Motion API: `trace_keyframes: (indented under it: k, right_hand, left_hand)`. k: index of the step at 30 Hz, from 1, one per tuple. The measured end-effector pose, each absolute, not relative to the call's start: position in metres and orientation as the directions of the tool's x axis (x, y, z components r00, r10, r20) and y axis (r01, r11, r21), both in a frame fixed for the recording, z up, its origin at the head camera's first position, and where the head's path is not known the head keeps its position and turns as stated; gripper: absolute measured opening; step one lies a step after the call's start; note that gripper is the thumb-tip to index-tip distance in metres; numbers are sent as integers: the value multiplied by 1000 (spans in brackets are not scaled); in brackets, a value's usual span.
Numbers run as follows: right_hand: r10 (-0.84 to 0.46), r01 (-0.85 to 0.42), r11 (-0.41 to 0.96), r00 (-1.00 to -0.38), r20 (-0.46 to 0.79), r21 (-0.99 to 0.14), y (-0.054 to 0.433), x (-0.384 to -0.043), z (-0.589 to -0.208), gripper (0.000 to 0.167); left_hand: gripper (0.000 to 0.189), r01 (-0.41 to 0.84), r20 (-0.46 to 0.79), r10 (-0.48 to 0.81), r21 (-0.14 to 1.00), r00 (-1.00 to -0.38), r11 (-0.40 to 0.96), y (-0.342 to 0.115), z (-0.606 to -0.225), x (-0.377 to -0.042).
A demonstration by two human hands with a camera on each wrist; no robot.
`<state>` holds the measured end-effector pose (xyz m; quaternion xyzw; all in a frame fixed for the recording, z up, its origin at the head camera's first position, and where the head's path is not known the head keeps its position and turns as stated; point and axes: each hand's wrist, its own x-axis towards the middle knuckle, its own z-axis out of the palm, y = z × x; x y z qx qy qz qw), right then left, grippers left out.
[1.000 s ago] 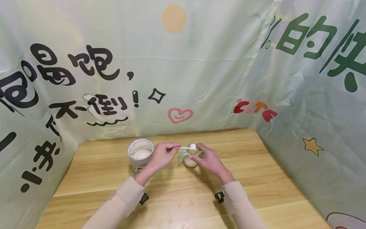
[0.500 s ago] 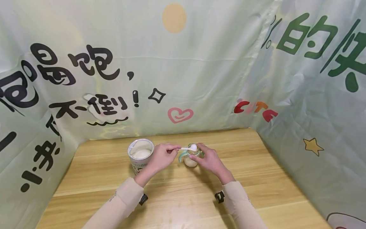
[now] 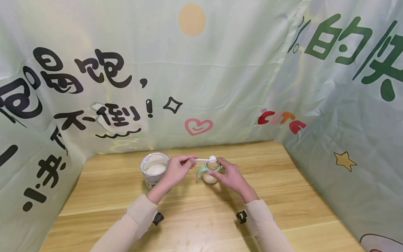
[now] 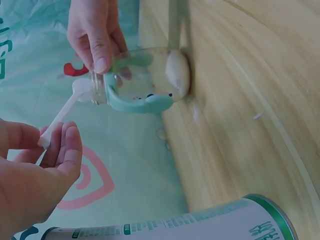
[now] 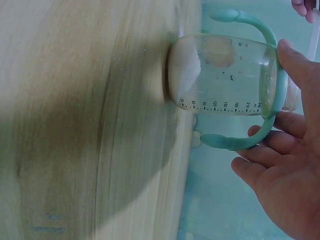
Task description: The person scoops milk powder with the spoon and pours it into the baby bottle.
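Observation:
My left hand [image 3: 179,169] pinches the thin handle of a white measuring scoop [image 4: 61,115]. The scoop's bowl is right at the mouth of a clear baby bottle [image 3: 210,176], and looks white and full in the head view. My right hand [image 3: 232,176] grips the bottle round its neck, thumb on one side and fingers on the other. Mint-green handles [image 5: 250,142] curve down both sides of the bottle, which stands upright on the table. Pale powder [image 5: 185,70] lies in its bottom, below a printed scale.
To the left, close by my left forearm, stands an open tin [image 3: 154,180] of pale powder. The wooden table [image 3: 195,224] ends at a printed cloth backdrop [image 3: 233,87] behind and at the sides. A tiny white speck [image 4: 257,116] lies on the wood.
Over the last half second my left hand has lifted the scoop slightly, up and a little left over the bottle's mouth. The right hand and bottle have stayed in place.

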<state>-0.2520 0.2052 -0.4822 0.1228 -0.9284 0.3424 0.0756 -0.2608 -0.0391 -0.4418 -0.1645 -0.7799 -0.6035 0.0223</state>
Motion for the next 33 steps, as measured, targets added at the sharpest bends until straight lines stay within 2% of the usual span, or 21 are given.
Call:
trace_keyframes:
  k: [9, 15, 26, 33]
  right_hand:
    - [-185, -298, 729, -953, 241, -616, 203, -254, -483, 68]
    - [-181, -300, 730, -951, 250, -614, 202, -255, -482, 70]
    - [-212, -367, 721, -924, 317, -588, 199, -259, -474, 62]
    - [-224, -369, 723, -925, 307, -583, 193, -259, -466, 69]
  left_hand:
    - [23, 197, 181, 182, 977, -967, 78, -40, -440, -263]
    - [23, 175, 160, 169, 981, -972, 79, -44, -437, -263]
    - [21, 151, 140, 142, 986, -980, 74, -54, -425, -265]
    - [21, 131, 124, 106, 989, -987, 64, -64, -418, -265]
